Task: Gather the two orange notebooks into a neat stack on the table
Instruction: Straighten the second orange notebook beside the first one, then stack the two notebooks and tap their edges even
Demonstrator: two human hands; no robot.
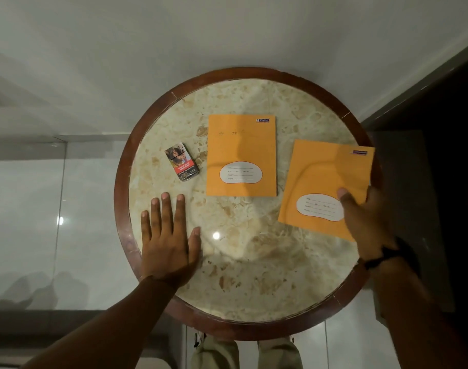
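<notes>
Round marble bench with wood rim. One orange notebook lies flat near centre, squared to the viewer. Second orange notebook sits apart at the right edge, tilted, overhanging the rim. Right hand pinches its near corner, thumb on top. Left hand rests flat, fingers spread, empty. Cigarette pack lies beyond it

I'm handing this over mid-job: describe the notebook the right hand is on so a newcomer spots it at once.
On the round marble table lie two orange notebooks. The one you want is the tilted notebook at the table's right rim, under the right hand. The other notebook lies square in the middle, untouched.
</notes>
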